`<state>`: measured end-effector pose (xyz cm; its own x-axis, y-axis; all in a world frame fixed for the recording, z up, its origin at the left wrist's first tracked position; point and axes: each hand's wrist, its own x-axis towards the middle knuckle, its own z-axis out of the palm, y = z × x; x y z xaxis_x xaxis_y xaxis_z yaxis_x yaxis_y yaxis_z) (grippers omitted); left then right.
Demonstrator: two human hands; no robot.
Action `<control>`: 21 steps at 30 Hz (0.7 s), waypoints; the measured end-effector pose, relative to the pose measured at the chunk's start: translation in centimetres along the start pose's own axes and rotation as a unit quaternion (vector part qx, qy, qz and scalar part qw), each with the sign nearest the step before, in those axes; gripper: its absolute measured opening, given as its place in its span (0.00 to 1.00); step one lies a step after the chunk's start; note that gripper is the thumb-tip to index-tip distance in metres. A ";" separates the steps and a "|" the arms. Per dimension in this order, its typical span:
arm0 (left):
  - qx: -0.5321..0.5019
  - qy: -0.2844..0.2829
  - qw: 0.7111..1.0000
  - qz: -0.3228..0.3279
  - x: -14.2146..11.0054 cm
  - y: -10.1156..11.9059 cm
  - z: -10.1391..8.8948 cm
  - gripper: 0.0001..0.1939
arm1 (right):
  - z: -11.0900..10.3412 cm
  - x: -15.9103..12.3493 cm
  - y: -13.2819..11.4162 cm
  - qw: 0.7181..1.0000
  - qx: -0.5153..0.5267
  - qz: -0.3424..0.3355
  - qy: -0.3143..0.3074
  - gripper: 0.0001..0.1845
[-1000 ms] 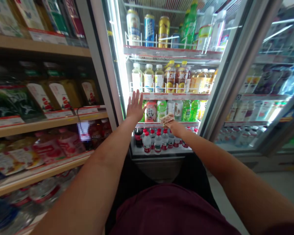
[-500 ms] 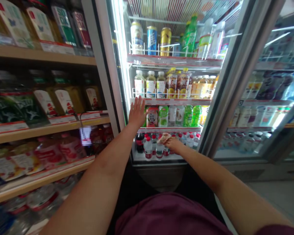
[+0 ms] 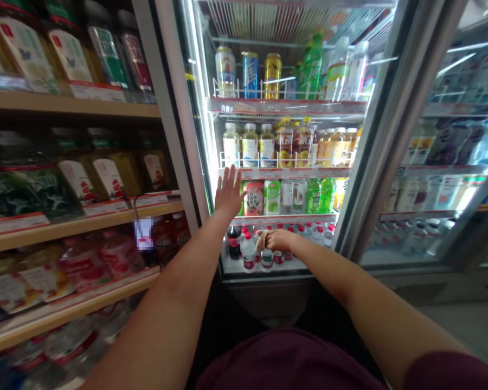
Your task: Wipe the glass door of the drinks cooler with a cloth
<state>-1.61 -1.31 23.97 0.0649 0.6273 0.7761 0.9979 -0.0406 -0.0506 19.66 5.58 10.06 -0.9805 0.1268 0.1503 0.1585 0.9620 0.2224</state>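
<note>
My left hand (image 3: 228,192) is raised flat, fingers spread, against the left edge of the open drinks fridge (image 3: 193,135), beside a pink-labelled bottle (image 3: 254,198) on the third shelf. My right hand (image 3: 277,240) is closed around a crumpled light cloth (image 3: 261,238) and sits among the red-capped water bottles (image 3: 249,251) on the bottom shelf. A dark cola bottle (image 3: 232,242) stands at that shelf's left end.
Upper fridge shelves hold cans (image 3: 250,74), pale tea bottles (image 3: 250,145) and green bottles (image 3: 314,195). The glass door (image 3: 394,124) stands open to the right. Wooden shelves (image 3: 73,222) with packaged goods fill the left. A second cooler (image 3: 451,162) is at the right.
My right hand with the cloth has dropped from the third shelf's rail to the bottom shelf's water bottles. My left hand stays at the fridge's left edge. The view tilted slightly.
</note>
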 end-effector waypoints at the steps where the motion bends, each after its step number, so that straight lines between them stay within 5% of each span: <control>1: -0.001 0.003 1.000 0.001 0.0 0.0 0.1 0.40 | -0.7 0.4 0.3 0.999 -0.021 -0.027 -0.014 0.05; 8: -0.001 0.012 1.000 0.011 -0.1 -0.2 0.3 0.40 | -6.4 1.9 1.4 0.989 -0.097 -0.105 -0.019 0.15; 21: 0.002 0.019 1.000 0.013 -0.2 -0.1 0.0 0.37 | -14.4 2.1 3.7 0.975 -0.183 -0.124 0.027 0.17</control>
<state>-1.71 -1.41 23.83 0.0908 0.5968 0.7972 0.9959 -0.0529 -0.0738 19.87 5.91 25.10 -0.9879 -0.1213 0.0968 -0.0418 0.8089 0.5864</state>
